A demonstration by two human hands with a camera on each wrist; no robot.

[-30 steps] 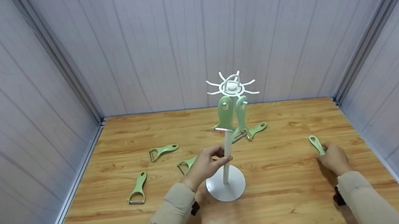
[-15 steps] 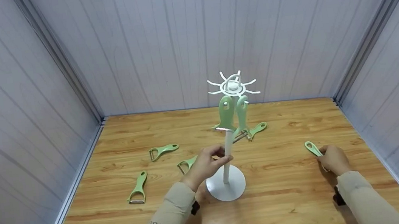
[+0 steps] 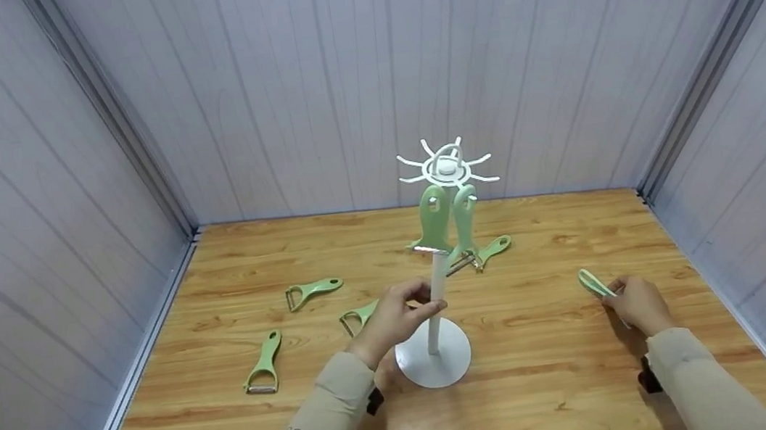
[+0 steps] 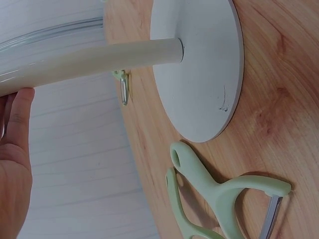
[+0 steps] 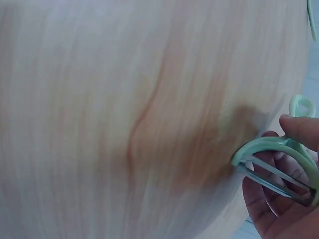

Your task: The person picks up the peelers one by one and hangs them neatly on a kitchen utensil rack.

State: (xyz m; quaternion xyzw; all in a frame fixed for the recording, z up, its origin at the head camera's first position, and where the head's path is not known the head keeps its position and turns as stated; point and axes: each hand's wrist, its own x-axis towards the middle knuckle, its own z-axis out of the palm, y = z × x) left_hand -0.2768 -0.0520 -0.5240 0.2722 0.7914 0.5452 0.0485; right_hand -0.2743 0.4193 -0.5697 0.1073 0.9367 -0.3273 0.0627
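My left hand (image 3: 399,315) holds the white pole (image 3: 439,282) of a hook stand, thumb and fingers around it above the round base (image 3: 416,366). At the stand's top, a ring of white hooks (image 3: 447,169) carries two hanging green peelers, one facing me (image 3: 434,220) and one turned sideways (image 3: 464,223). Over at the right, my right hand (image 3: 641,306) grips another green peeler (image 3: 590,282), its looped handle end pointing up and left. The right wrist view shows that peeler's blade (image 5: 274,183) between the thumb and the curled fingers.
On the wooden table (image 3: 535,386) lie more green peelers: one at the left front (image 3: 267,364), one behind it (image 3: 314,293), one partly hidden by my left hand (image 3: 359,315). A further peeler (image 3: 493,251) lies behind the stand. Panelled walls (image 3: 281,96) enclose the table.
The peeler in my right hand has turned, its handle end swinging left, and it now shows more edge-on. My left hand and the stand have stayed in place.
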